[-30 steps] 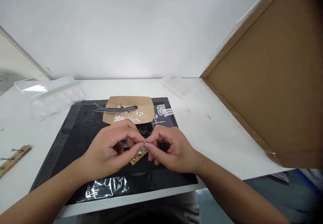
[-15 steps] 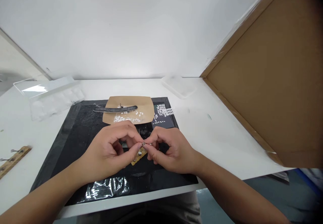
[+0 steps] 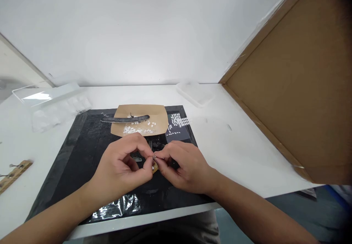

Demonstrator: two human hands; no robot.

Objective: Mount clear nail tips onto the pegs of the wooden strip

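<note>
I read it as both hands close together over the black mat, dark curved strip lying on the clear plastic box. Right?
Wrong spot: the head view shows the dark curved strip lying across the brown sheet. Left hand and right hand are close together over the mat.

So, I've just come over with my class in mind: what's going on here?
A person's left hand and right hand meet over a black mat, fingertips pinching a tiny piece, too small to identify. Just below it, a yellowish item is partly hidden. Beyond the hands, a brown sheet bears scattered white bits, with a dark curved strip lying across it.
</note>
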